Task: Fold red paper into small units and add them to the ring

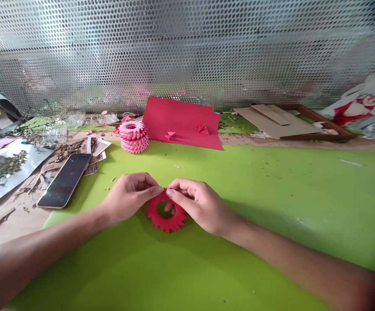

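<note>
A red folded-paper ring (167,223) with a toothed outer edge is held just above the green mat. My left hand (133,195) pinches its top edge from the left, thumb and forefinger closed. From the right, my right hand (200,204) pinches the same edge, its thumb close to the left one. Some fingertips show through the hole of the ring. Beyond the hands, a stack of pink folded-paper rings (135,139) stands on the mat. Behind it lies a red paper sheet (177,116) with small red folded pieces (203,129) on it.
A phone (65,181) lies at the left, beside paper scraps and dried plant bits. Cardboard pieces (271,121) and a brown frame (323,125) lie at the back right. A perforated metal panel (181,52) closes off the back. The green mat (287,185) covers most of the table.
</note>
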Motion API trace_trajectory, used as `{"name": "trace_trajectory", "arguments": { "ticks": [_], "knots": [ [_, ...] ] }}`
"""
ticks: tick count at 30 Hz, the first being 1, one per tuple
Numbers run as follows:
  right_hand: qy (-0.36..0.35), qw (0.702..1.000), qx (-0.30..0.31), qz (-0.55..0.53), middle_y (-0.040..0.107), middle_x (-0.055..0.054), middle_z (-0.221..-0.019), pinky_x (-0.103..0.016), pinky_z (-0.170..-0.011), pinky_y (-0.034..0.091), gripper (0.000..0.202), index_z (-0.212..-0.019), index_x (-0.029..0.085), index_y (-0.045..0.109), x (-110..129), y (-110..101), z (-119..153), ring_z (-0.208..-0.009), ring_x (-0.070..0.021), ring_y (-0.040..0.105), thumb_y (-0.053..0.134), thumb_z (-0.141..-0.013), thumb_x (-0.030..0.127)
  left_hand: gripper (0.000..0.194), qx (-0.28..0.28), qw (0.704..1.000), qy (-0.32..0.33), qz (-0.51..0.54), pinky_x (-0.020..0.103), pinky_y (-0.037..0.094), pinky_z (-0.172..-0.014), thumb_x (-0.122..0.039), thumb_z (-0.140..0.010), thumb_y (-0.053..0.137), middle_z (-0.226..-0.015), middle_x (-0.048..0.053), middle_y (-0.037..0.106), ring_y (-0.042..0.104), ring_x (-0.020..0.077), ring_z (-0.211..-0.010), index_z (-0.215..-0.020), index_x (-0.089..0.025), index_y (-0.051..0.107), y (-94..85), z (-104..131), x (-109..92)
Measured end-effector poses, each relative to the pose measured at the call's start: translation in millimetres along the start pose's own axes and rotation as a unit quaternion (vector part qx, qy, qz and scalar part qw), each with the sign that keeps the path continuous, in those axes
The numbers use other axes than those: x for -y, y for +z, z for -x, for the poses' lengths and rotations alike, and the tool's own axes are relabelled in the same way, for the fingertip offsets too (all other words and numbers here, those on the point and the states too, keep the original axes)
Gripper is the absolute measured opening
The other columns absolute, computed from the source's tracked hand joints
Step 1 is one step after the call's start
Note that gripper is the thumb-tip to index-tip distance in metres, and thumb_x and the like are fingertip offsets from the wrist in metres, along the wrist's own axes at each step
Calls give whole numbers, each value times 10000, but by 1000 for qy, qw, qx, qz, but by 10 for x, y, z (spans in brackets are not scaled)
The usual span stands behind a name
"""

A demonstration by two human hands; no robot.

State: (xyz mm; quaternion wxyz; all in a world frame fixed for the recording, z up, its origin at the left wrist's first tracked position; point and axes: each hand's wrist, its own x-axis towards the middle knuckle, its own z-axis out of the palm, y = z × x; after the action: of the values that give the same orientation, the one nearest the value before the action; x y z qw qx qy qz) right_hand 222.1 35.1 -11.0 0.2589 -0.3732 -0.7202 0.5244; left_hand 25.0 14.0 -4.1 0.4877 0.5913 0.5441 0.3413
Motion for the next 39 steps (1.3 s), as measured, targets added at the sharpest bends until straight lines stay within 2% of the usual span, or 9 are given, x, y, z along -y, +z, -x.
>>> {"name": "trace_trajectory", "arguments": {
  "ticks": [23, 28, 31, 33, 35, 37, 39],
  "knots": [
    [-6, 1000, -7, -8, 728, -52, -806, -281, -643, 507, 266, -890, 167, 635, -17, -4, 7, -719, -170, 671, 512, -965, 390, 295, 1, 1000, -15, 14, 217, 307, -498, -443, -760, 664, -627, -16, 562, 462, 109, -571, -721, -159, 598, -12, 17, -48],
    [-1, 1000, -11, -28, 740, -51, -843, -285, -703, 520, 255, -995, 170, 632, 1, 11, -7, -777, -178, 687, 547, -952, 406, 328, 2, 999, -15, 45, 218, 350, -531, -462, -752, 693, -663, -5, 598, 494, 115, -593, -753, -152, 585, -10, 7, -53],
    [-7, 999, -5, -35, 736, -60, -869, -295, -768, 525, 284, -963, 164, 644, 11, 5, -14, -825, -185, 690, 537, -957, 427, 335, -18, 999, -7, 48, 219, 378, -554, -487, -801, 650, -681, -14, 586, 501, 117, -610, -821, -159, 585, -16, 15, -56],
    [-11, 999, -26, -47, 732, -54, -875, -281, -727, 525, 298, -989, 172, 642, 0, -13, -22, -802, -176, 682, 536, -955, 448, 354, -36, 999, -1, 37, 222, 396, -578, -513, -854, 588, -730, -13, 600, 518, 122, -638, -941, -170, 605, -33, 23, -50],
    [-2, 996, -69, -58, 728, -37, -863, -254, -597, 497, 323, -1031, 190, 627, -20, -39, -31, -692, -152, 647, 528, -951, 488, 398, -35, 999, -1, 30, 234, 418, -613, -554, -891, 529, -771, -6, 621, 547, 132, -668, -1008, -182, 610, -56, 32, -37],
    [0, 992, -114, -47, 714, -26, -829, -244, -527, 451, 350, -986, 197, 627, -41, -60, -37, -614, -135, 596, 504, -952, 523, 443, -11, 1000, 2, 19, 246, 427, -638, -594, -916, 472, -766, 1, 630, 568, 142, -676, -973, -180, 619, -72, 39, -23],
    [-16, 990, -136, -23, 705, -27, -826, -249, -588, 468, 357, -932, 195, 637, -57, -67, -41, -662, -141, 605, 498, -956, 522, 457, 9, 1000, 23, -6, 246, 419, -637, -592, -939, 437, -730, -2, 616, 564, 141, -667, -903, -175, 619, -69, 42, -16]
  ]
}}
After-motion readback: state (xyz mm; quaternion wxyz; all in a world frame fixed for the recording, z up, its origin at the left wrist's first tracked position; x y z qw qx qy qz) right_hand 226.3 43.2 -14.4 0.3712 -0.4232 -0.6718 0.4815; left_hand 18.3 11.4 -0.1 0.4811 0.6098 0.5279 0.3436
